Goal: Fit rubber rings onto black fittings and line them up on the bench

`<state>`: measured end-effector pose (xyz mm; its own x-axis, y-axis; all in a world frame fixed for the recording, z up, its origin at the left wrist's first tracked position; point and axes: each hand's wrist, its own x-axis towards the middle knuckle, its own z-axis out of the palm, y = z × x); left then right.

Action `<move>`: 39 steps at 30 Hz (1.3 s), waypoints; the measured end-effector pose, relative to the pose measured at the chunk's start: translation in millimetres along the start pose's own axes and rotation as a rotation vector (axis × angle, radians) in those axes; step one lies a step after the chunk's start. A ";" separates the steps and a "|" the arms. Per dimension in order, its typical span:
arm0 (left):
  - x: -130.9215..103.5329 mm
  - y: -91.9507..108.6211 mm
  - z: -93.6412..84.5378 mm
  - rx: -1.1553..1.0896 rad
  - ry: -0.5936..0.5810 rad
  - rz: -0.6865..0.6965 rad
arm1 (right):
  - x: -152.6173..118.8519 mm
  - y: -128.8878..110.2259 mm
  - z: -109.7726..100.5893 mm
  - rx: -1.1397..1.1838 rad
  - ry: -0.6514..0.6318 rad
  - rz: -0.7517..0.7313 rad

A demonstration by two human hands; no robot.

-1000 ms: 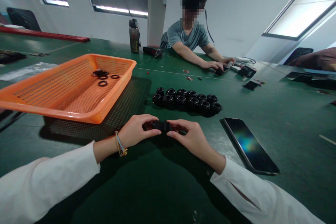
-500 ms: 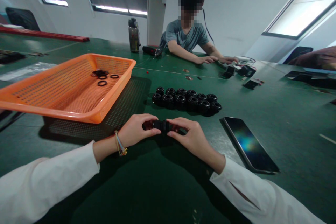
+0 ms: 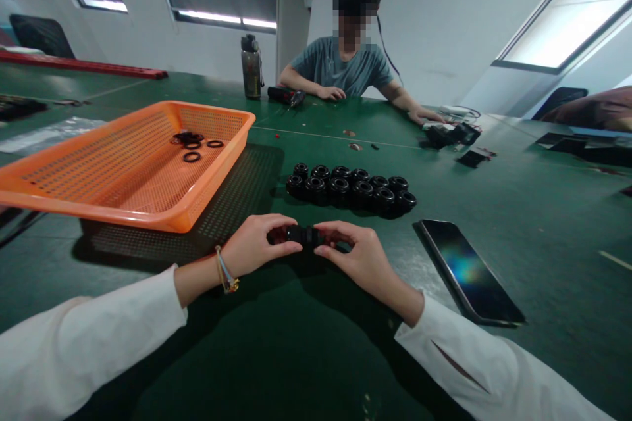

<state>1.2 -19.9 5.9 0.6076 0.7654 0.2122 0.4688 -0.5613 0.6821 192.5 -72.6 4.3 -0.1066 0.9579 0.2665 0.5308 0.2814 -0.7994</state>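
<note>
Between my two hands is a small black cylindrical fitting (image 3: 306, 237), lying sideways with a wider ring around its middle. My left hand (image 3: 259, 240) pinches its left end between thumb and fingers. Its right end is gripped by the thumb and fingers of my right hand (image 3: 353, 247). My fingers cover both ends of the piece. Just beyond my hands, several black round fittings (image 3: 363, 191) stand upright in two rows, with ring-shaped tops. Black rubber rings (image 3: 192, 156) lie in the orange basket (image 3: 185, 220) to the left.
A phone (image 3: 469, 270) lies right of my right hand. Further back stand a bottle (image 3: 251, 69) and a dark power tool (image 3: 286, 97). Across the green table (image 3: 316, 342), a person (image 3: 345, 66) sits with one hand near black electronic parts (image 3: 451, 135).
My hands and the fitting stay almost still. The person opposite has leaned back and moved one hand to the left, away from the black parts.
</note>
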 end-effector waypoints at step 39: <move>0.1 -0.6 -0.5 -0.021 -0.001 0.017 | 1.0 4.2 -2.6 -0.056 -0.054 -0.066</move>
<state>0.6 -19.3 5.8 0.6159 0.7555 0.2232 0.4450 -0.5675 0.6928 196.8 -70.6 2.6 -0.1868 0.9395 0.2871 0.5672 0.3417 -0.7494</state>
